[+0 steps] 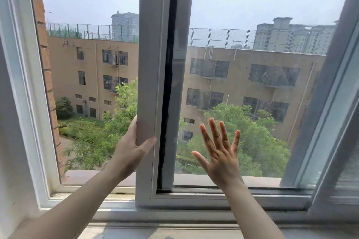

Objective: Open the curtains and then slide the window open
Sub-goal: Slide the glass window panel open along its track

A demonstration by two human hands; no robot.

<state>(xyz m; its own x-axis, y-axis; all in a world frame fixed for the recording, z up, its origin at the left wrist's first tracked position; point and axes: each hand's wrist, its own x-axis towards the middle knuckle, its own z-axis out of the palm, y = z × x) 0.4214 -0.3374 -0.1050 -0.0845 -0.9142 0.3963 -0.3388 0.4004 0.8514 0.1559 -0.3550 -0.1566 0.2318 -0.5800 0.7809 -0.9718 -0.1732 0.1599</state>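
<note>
The sliding window sash (150,64) has a white frame and stands near the middle of the opening. To its left the opening is bare, with open air beyond. My left hand (134,147) grips the sash's left vertical edge, thumb on the inner face and fingers wrapped behind it. My right hand (219,153) lies flat with fingers spread against the sash's glass pane (262,35). No curtain is in view.
The white outer window frame (21,83) runs down the left, beside a brick wall edge (46,60). The sill and sliding tracks (174,213) cross the bottom. A second frame (334,103) slants at the right. Outside are a tan building and green trees.
</note>
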